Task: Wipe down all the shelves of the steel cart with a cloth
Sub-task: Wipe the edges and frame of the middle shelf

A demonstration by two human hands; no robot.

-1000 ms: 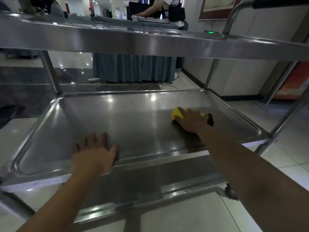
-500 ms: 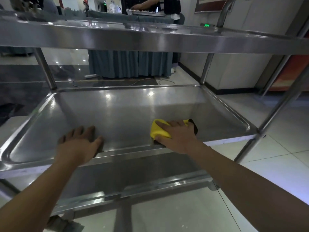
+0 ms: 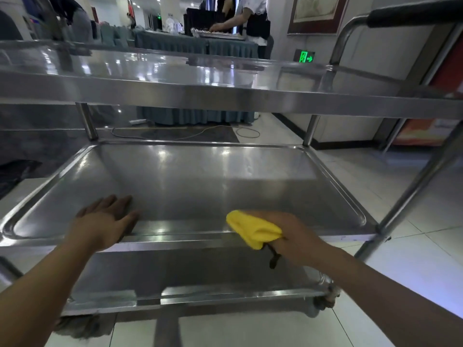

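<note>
The steel cart fills the view with three shelves: a top shelf (image 3: pixel 175 71), a middle shelf (image 3: pixel 200 181) and a bottom shelf (image 3: pixel 175 276). My right hand (image 3: pixel 293 234) grips a bunched yellow cloth (image 3: pixel 253 229) at the front rim of the middle shelf, right of centre. A dark edge of the cloth hangs below the hand. My left hand (image 3: pixel 105 221) rests flat on the front left of the middle shelf, fingers straight.
The cart's handle (image 3: pixel 406 13) rises at the upper right, with its posts (image 3: pixel 421 181) running down the right side. A caster (image 3: pixel 323 301) sits at the bottom right. Beyond the cart are skirted tables (image 3: pixel 195 46), floor cables (image 3: pixel 175 134) and a person at a tray.
My right hand has drawn the cloth from the middle of the shelf back to its front rim and bunched it up. The left hand stays on the front left.
</note>
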